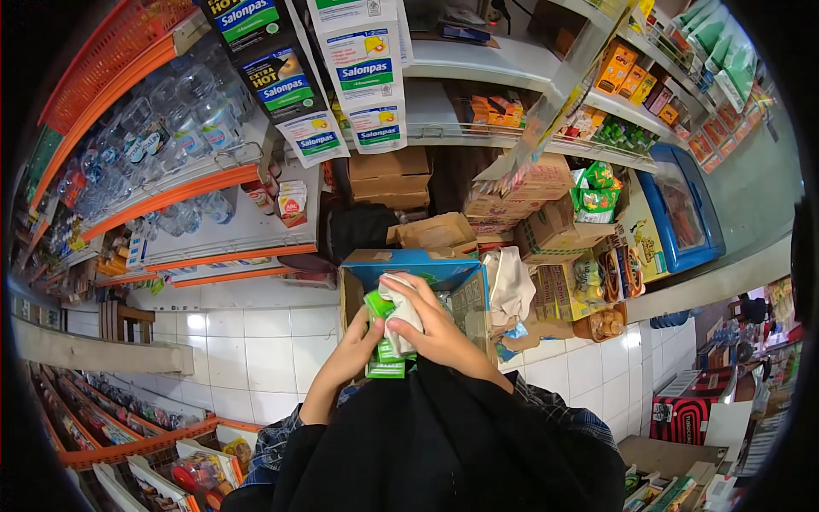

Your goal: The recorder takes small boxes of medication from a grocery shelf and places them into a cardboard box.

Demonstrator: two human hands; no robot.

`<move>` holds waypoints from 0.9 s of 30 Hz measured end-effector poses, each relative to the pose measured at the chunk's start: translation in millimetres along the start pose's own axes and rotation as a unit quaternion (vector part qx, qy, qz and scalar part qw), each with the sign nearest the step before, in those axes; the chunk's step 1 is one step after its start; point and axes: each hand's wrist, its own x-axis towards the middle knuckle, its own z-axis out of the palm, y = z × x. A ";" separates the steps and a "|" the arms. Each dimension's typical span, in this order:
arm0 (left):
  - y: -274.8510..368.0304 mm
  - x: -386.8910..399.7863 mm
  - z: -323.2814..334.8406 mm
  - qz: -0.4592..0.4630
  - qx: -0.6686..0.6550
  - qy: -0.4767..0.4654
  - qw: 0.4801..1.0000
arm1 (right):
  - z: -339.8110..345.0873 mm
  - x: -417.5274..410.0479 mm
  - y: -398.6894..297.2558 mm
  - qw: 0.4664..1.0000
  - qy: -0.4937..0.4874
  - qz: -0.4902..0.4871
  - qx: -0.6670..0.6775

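Note:
My left hand [359,342] grips a small green carton [381,305] by its side. A pale cloth [402,313] is bunched in my right hand [430,325] and presses against that carton. Below both hands, near my lap, lie more green-and-white packs [386,366], partly hidden by the hands. Behind them stands an opened blue cardboard box [413,267]; its inside is mostly covered by my hands. A second whitish cloth [510,285] hangs over things just right of the box.
Shelves with water bottles [185,131] rise at the left. Salonpas packs [365,70] hang ahead above cardboard cartons [389,173]. Stacked boxes [550,230], a basket [601,325] and a blue-lidded freezer [688,214] stand at the right. A metal beam [102,345] crosses the left side.

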 end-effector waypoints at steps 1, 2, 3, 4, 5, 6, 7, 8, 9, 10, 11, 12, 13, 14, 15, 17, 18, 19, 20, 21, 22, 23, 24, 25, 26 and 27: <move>1.2 -1.7 0.6 0.000 -0.001 0.001 1.000 | -1.6 -0.2 1.7 1.000 -0.001 0.000 0.000; 1.4 -2.8 1.8 0.015 0.021 -0.025 0.999 | -2.9 -0.5 5.8 1.000 0.006 0.008 0.019; 2.8 -3.4 4.1 0.031 0.043 -0.052 0.997 | -3.5 -0.8 11.1 0.999 0.014 0.016 0.038; 5.1 -3.2 9.3 0.039 0.052 -0.050 0.997 | 1.0 -0.4 19.5 0.991 0.078 0.059 0.096; 5.3 -1.8 13.6 0.040 0.051 -0.051 0.997 | 0.5 -2.3 23.2 0.991 0.078 0.059 0.095; 4.8 -1.4 17.2 0.031 0.057 -0.043 0.997 | 0.4 -1.8 21.6 0.971 0.124 0.129 0.160; 4.4 -1.0 20.1 0.022 0.063 -0.036 0.997 | 0.4 -1.6 20.6 0.940 0.168 0.198 0.222; 4.2 -1.0 21.6 0.013 0.070 -0.030 0.997 | 3.9 -1.9 29.5 0.945 0.199 0.180 0.188; 1.1 0.6 19.2 0.014 0.069 -0.029 0.997 | 3.8 -2.7 28.9 0.945 0.198 0.179 0.188; -4.6 3.4 14.7 0.015 0.052 -0.012 0.998 | 3.3 -3.9 26.9 0.973 0.175 0.133 0.070; -7.6 5.0 12.4 0.017 0.034 0.004 0.999 | 3.1 -5.4 23.7 0.984 0.149 0.084 -0.048; 0.2 6.9 13.8 0.000 -0.005 0.034 0.999 | 8.3 -7.0 14.1 0.987 0.142 0.042 -0.060; 3.2 7.8 13.6 0.000 -0.004 0.033 0.999 | 14.9 -9.4 15.3 0.985 0.162 -0.010 -0.057; 5.1 8.4 12.6 0.026 0.024 0.040 0.999 | 15.6 -11.0 17.5 0.984 0.164 -0.014 -0.064; 6.5 8.1 11.2 0.052 0.053 0.049 0.996 | 16.1 -11.0 18.3 0.984 0.165 -0.019 -0.069; 2.9 8.6 10.8 0.051 0.062 0.053 0.995 | 10.9 -10.1 16.7 0.986 0.163 0.002 -0.048; 1.4 9.5 11.6 0.055 0.066 0.029 0.996 | 8.4 -8.9 16.4 0.986 0.161 0.024 -0.028; 2.5 10.3 12.8 0.058 0.070 0.006 0.996 | 7.4 -6.8 18.6 0.986 0.163 0.024 -0.027; 6.2 8.5 13.8 0.015 0.050 -0.021 0.998 | 6.5 -4.4 22.9 0.976 0.203 0.074 0.028; 9.5 6.5 17.6 0.015 0.051 -0.021 0.998 | 5.2 -2.2 25.9 0.959 0.241 0.124 0.083; 11.4 4.6 22.6 0.027 0.052 -0.029 0.998 | 3.4 0.4 27.3 0.959 0.242 0.124 0.084; 11.8 3.3 26.2 0.039 0.054 -0.036 0.997 | 1.2 3.4 28.5 0.954 0.254 0.129 0.088; 6.9 4.7 26.6 0.054 0.102 -0.020 0.993 | -0.2 5.9 29.5 0.950 0.267 0.134 0.092; 6.2 5.5 26.5 0.054 0.102 -0.020 0.993 | -0.7 7.3 30.1 0.945 0.280 0.139 0.096; 6.4 5.9 26.4 0.042 0.099 -0.015 0.994 | 0.4 6.6 30.0 0.944 0.280 0.145 0.095; 6.8 7.5 26.3 0.031 0.097 -0.010 0.995 | 2.9 5.6 30.7 0.944 0.282 0.144 0.094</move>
